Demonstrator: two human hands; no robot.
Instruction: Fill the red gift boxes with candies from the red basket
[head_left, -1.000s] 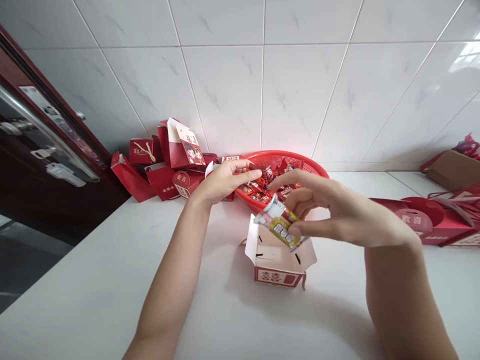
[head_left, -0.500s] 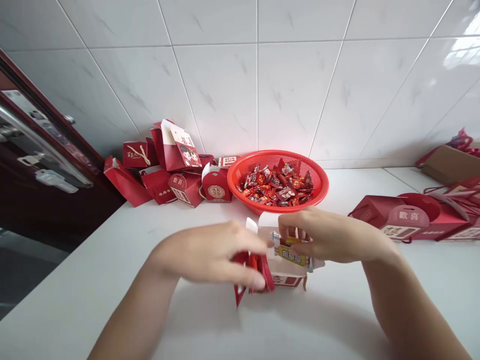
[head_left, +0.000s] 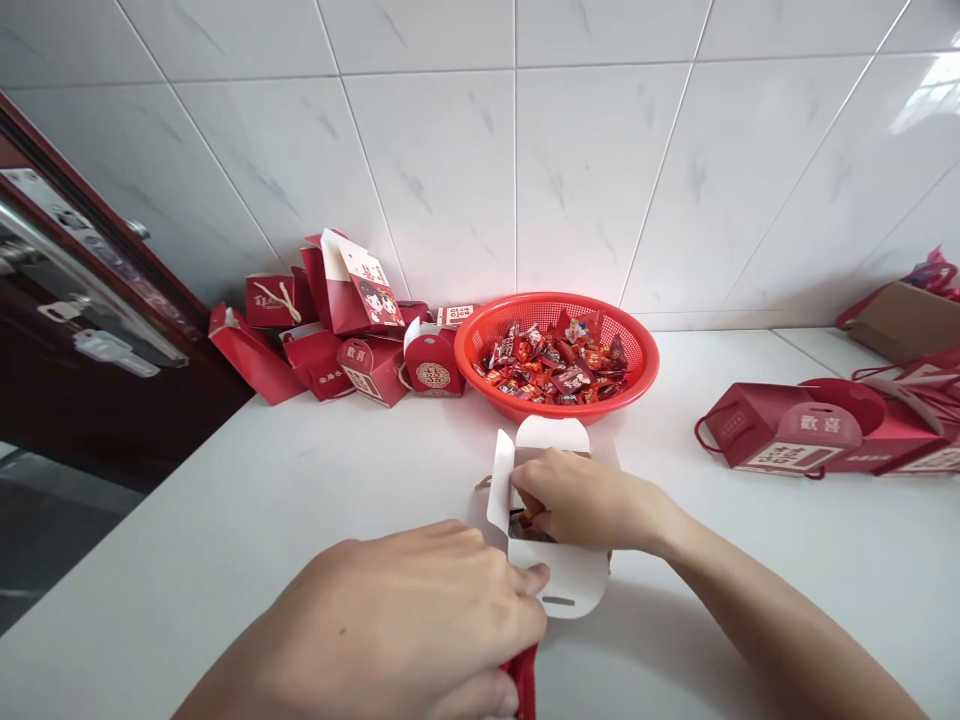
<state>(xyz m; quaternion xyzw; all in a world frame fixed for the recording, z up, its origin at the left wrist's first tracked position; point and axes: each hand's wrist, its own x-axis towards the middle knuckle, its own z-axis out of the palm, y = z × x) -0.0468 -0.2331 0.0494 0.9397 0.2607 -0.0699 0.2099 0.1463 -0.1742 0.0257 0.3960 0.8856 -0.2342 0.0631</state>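
An opened gift box (head_left: 566,580), white inside with its flaps spread, stands on the white counter in front of me. My right hand (head_left: 581,500) reaches down into it with curled fingers; the fingertips and anything between them are hidden. Some wrapped sweets (head_left: 525,527) show at the bottom of the box beside those fingers. Nearer to me, my left hand (head_left: 427,620) is closed around red-wrapped sweets (head_left: 523,675), which poke out below its fingers. Its index finger lies by the front flap.
Behind the box stands a red plastic basket (head_left: 645,372) of wrapped sweets. Several red gift boxes (head_left: 373,370) crowd the back left, and more red boxes (head_left: 780,430) line the right. A tiled wall (head_left: 420,170) closes the back; a dark door (head_left: 90,340) with keys stands left.
My right hand has gone down into the box; the yellow snack packet it held is out of sight. My left hand has come nearer to me with the red-wrapped sweets. The box's front flap now lies open.
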